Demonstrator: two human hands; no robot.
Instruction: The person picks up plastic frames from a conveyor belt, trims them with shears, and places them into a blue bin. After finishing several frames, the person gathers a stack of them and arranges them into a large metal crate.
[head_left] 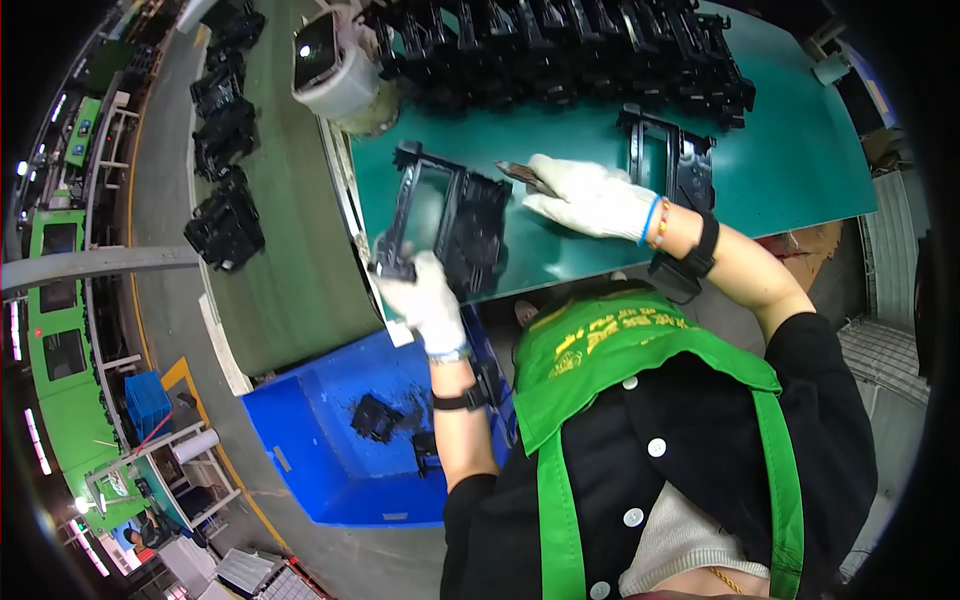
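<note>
My left hand (425,300), in a white glove, grips the near end of a black plastic frame part (470,225). The part is tilted above the near left edge of the green table (780,165), its open window facing up. In my right hand (590,195), also gloved, is a small dark metal hand tool (522,177), perhaps nippers. Its tip points left toward the frame part, a short gap apart; the fingers cover its handle. A second black frame part (668,160) lies on the table beyond my right wrist.
Several black parts (560,50) stand in rows at the table's far side, beside a white tub (345,95) with a phone on it. Left runs a green conveyor belt (290,240) carrying black parts (225,220). A blue bin (310,460) below holds black pieces (376,418).
</note>
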